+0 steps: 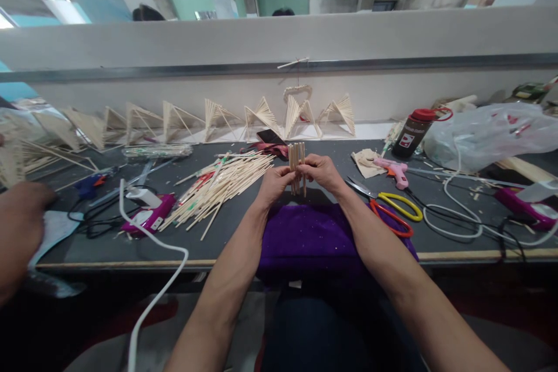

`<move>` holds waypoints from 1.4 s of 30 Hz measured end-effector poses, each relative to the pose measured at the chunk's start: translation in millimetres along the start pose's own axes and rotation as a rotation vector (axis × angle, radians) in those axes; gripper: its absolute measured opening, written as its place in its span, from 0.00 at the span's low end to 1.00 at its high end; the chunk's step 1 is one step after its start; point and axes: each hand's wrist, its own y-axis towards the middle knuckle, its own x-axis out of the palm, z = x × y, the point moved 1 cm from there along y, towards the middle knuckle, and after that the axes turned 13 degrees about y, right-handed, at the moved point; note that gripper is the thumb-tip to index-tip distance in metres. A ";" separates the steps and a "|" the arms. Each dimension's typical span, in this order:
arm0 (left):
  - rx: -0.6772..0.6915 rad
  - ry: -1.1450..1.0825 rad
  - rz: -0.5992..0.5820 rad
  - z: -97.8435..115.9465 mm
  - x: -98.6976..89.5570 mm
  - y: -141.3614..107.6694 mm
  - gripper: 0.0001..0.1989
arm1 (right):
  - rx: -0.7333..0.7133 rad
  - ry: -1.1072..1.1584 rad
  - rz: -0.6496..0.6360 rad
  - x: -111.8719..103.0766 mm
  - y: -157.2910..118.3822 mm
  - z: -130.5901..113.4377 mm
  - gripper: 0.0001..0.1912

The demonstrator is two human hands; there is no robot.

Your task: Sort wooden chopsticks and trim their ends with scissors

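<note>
Between my hands a short row of thin wooden sticks [294,154] stands upright above the table's front part. My left hand [279,181] pinches the row from the left side. From the right, my right hand [320,170] pinches a stick at the row's edge; its fingertips meet those of the left. Under my wrists lies a purple cloth [309,232] over the table edge. A loose pile of wooden sticks [235,183] spreads to the left of my hands. Scissors [387,206] with red and yellow handles lie by my right forearm.
Several fan-shaped stick models [222,119] line the back wall. A pink glue gun [392,170], a dark bottle [412,132] and a plastic bag [492,133] are at right. Purple power strips [148,215] with cables lie on both sides. Another person's hand [26,226] is at far left.
</note>
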 end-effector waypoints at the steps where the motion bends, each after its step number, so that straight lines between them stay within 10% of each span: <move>1: 0.007 0.008 -0.004 0.6 0.0 -0.2 0.16 | 0.003 -0.001 -0.001 -0.1 -0.1 0.2 0.10; 42: -0.009 -0.061 -0.102 3.7 0.0 -0.4 0.16 | 0.002 -0.027 0.034 1.1 1.7 5.3 0.10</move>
